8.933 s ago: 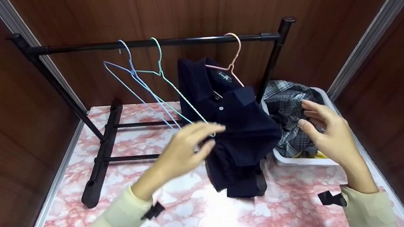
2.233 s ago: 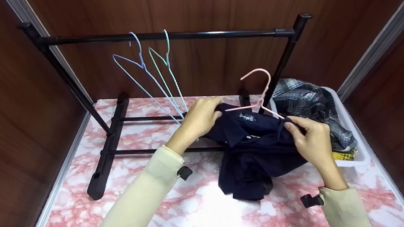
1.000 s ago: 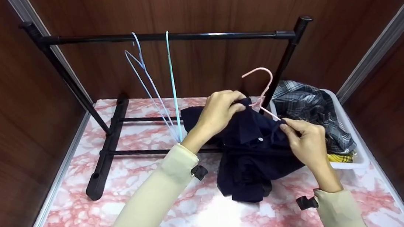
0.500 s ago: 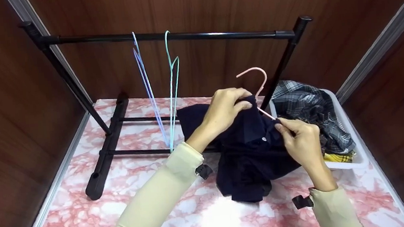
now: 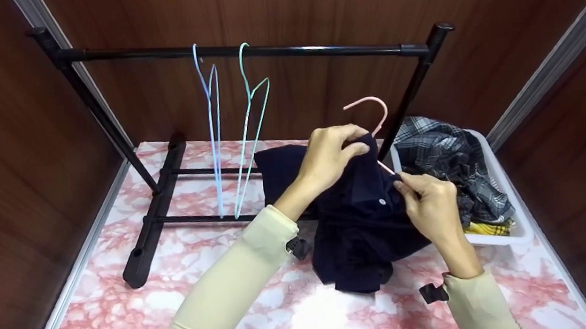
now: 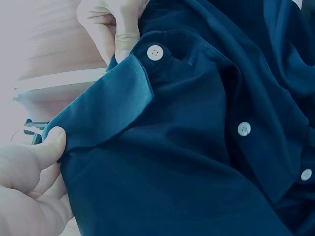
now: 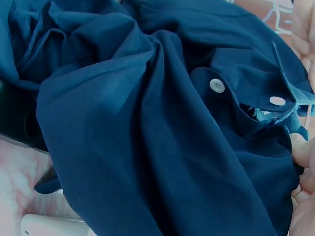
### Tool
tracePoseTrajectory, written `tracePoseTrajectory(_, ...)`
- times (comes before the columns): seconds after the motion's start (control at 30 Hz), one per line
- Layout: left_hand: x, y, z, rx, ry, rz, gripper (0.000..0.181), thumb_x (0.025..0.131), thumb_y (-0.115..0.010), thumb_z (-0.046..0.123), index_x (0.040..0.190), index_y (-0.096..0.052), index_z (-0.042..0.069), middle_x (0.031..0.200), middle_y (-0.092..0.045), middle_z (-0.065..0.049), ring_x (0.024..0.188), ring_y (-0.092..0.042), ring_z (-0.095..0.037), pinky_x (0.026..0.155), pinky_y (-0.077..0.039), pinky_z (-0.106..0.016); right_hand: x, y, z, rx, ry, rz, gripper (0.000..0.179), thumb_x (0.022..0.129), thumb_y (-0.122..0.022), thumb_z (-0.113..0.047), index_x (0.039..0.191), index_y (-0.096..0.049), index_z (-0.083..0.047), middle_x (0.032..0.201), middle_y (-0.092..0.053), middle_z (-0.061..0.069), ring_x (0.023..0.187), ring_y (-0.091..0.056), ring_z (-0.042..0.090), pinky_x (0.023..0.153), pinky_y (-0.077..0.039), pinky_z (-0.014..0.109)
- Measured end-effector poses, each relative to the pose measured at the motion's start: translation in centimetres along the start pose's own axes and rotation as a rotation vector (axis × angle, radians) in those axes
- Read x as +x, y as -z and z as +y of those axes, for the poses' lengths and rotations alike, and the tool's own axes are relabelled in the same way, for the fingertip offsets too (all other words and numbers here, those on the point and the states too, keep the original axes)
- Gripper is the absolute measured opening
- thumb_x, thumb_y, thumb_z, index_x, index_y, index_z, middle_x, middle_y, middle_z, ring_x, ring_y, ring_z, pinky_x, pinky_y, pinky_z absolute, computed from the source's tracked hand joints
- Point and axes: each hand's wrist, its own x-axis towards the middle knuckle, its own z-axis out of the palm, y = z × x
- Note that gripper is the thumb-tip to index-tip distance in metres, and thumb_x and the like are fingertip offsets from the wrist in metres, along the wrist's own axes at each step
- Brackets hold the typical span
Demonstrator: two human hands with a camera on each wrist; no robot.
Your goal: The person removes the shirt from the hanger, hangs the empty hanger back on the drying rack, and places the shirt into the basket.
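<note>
A navy button-up shirt (image 5: 351, 234) hangs from my hands in front of the rack, its lower part near the table. My left hand (image 5: 327, 156) pinches its collar between thumb and fingers; the left wrist view shows the thumb on the folded collar flap (image 6: 110, 101). Just to the right, my right hand (image 5: 431, 202) pinches the other side of the neck opening. A pink hanger (image 5: 385, 108) is inside the shirt, its hook pointing up below the rail and one short stretch of arm showing between my hands. The rest of it is hidden by cloth. White buttons (image 7: 217, 86) run down the placket.
A black clothes rack (image 5: 314, 49) stands behind, with a blue hanger (image 5: 213, 140) and a green hanger (image 5: 249, 96) on its rail. At right, a white basket (image 5: 504, 240) holds plaid clothes (image 5: 441, 145) and yellow cloth (image 5: 487, 228). Wooden walls surround the marbled tabletop (image 5: 178, 315).
The shirt on its pink hanger came off the rail and was lowered. My left hand shifted right along the collar; my right hand drifted slightly left. The blue and green hangers swung round.
</note>
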Motion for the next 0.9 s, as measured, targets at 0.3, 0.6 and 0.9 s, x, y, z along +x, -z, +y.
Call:
tracePoseTrajectory(0.3,-0.1,-0.2,-0.6,0.041,-0.018,-0.009,0.019,0.098,-0.076,0.018,0.113,-0.078,0.007,0.11,-0.08,-0.002,0.108,-0.073,-0.016,0.098,-0.052,-0.028,0.3,0.4,0.1,-0.02,-0.032,-0.096,0.011,0.091,-0.081,0.001,0.102,-0.083,0.0,0.091,-0.08,0.015,0.082,-0.078,0.032,0.076,-0.057,0.044)
tracePoseTrajectory(0.6,-0.5,0.3,-1.4,0.067,0.026,0.015,0.021,0.1,-0.073,0.016,0.119,-0.076,0.005,0.114,-0.078,-0.007,0.112,-0.072,-0.021,0.102,-0.052,-0.033,0.3,1.2,0.7,-0.018,-0.15,-0.191,0.016,0.092,-0.082,-0.005,0.108,-0.083,-0.002,0.104,-0.081,0.014,0.099,-0.078,0.03,0.089,-0.055,0.037)
tracePoseTrajectory(0.9,-0.9,0.5,-1.9,0.055,0.028,0.025,0.021,0.101,-0.072,0.014,0.119,-0.074,0.004,0.114,-0.077,-0.008,0.113,-0.071,-0.023,0.104,-0.051,-0.033,-0.1,2.0,1.3,-0.008,-0.14,-0.18,0.019,0.091,-0.083,-0.004,0.11,-0.083,-0.006,0.104,-0.081,0.011,0.097,-0.078,0.029,0.089,-0.052,0.026)
